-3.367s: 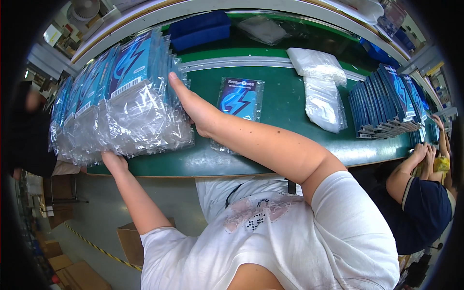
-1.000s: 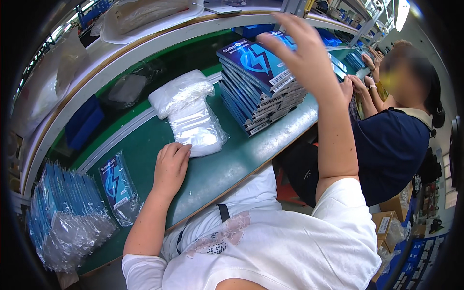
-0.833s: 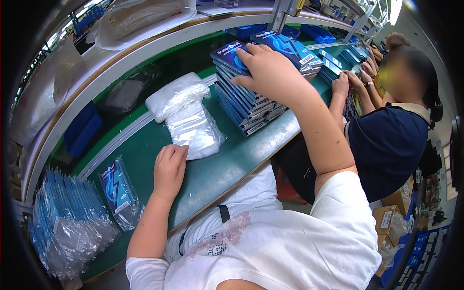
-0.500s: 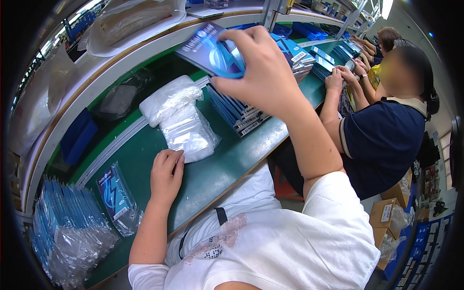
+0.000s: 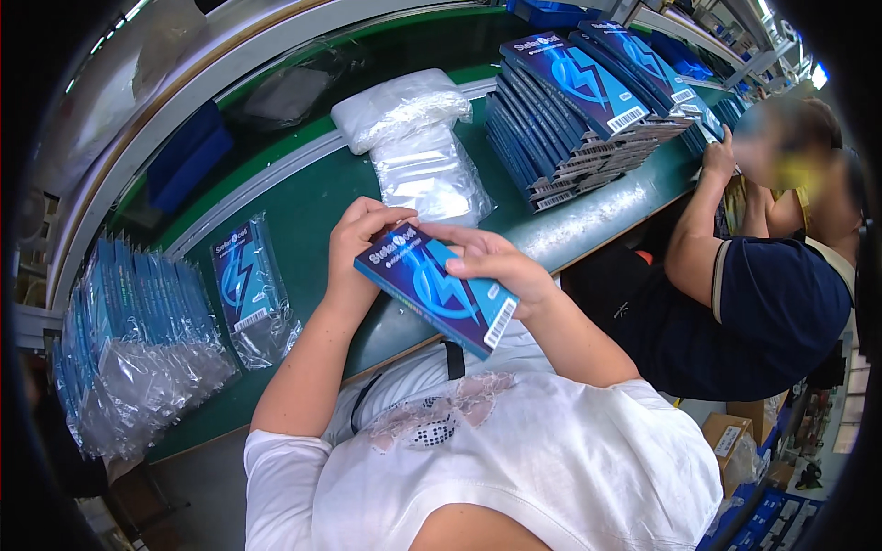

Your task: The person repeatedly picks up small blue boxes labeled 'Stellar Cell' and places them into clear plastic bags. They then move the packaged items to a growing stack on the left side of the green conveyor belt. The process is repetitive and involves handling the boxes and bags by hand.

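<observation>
A flat blue and purple box (image 5: 439,286) with a lightning design is held tilted above the table's front edge, in front of my body. My right hand (image 5: 510,271) grips it from the right, its thumb lying across the printed face. At the box's upper left corner, my left hand (image 5: 356,241) is closed with bent fingers against it; its thumb is hidden. Just beyond both hands lies a stack of clear plastic bags (image 5: 427,174), with a bulky white wrapped bundle (image 5: 404,106) over its far end.
Stacks of similar boxes (image 5: 560,101) stand at the far right. One bagged box (image 5: 243,280) lies left, beside a row of bagged boxes (image 5: 147,321). A blue bin (image 5: 188,156) sits under the shelf edge (image 5: 230,60). A co-worker (image 5: 763,303) sits close on my right.
My right hand has brought the box down from above the stacks to in front of me. My left hand has left the bag stack's near edge and met the box. The view has shifted.
</observation>
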{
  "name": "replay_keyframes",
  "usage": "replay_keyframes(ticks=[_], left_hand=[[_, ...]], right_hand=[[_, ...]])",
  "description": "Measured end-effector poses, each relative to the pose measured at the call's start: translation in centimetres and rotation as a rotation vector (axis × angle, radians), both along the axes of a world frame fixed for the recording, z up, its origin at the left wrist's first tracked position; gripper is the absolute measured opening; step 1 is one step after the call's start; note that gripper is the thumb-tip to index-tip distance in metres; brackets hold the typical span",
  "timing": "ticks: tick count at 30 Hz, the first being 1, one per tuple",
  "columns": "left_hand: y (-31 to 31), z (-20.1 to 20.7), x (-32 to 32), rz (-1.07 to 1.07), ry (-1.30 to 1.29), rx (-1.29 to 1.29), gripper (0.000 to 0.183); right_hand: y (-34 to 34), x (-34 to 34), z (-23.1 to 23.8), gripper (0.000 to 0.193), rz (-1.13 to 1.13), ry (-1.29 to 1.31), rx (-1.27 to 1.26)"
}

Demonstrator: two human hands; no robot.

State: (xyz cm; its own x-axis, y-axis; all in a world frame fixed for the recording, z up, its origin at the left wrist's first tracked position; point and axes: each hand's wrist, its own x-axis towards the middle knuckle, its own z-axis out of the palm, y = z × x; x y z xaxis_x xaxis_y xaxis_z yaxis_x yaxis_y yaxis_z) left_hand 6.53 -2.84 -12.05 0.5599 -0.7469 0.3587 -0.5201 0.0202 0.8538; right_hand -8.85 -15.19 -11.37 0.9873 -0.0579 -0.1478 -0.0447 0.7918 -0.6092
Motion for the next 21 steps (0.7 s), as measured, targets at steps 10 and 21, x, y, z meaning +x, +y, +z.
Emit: replay_keyframes(ticks=[10,21], left_hand=[[0.4,-0.2,0.8,0.071,0.678,0.010,0.014],[0.7,-0.4,1.2,0.107,0.547,-0.017,0.013]], right_hand=[[-1.4,-0.7,1.0,0.059,-0.057,0.080,-0.154],[-1.3,-0.2,-0.2,0.058,-0.126,0.064,-0.153]])
